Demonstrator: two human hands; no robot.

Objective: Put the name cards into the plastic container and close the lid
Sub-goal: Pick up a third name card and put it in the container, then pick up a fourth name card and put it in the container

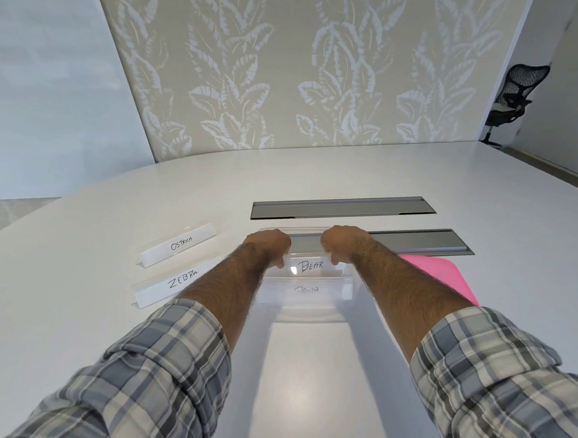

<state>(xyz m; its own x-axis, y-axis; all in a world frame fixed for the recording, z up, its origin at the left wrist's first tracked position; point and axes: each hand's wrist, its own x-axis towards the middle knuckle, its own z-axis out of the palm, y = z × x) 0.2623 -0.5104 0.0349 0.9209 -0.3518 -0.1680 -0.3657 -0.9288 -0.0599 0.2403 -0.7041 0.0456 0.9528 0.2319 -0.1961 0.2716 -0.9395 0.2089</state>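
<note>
A clear plastic container [304, 315] stands on the white table in front of me. Both hands hold the name card marked BEAR [312, 266] over its opening: my left hand [269, 242] grips the card's left end, my right hand [341, 243] its right end. A card reading PANDA [306, 289] lies inside the container, seen through the wall. Two more cards lie on the table to the left: OSTRICH [179, 245] farther away and ZEBRA [177, 281] nearer, partly hidden by my left forearm. A pink lid [445, 277] lies flat to the right of the container, partly under my right forearm.
Two grey metal cable-tray covers [341, 208] [423, 242] are set into the table behind the container. A leaf-patterned wall panel stands past the table's far edge. A black office chair [515, 96] stands far off at the right.
</note>
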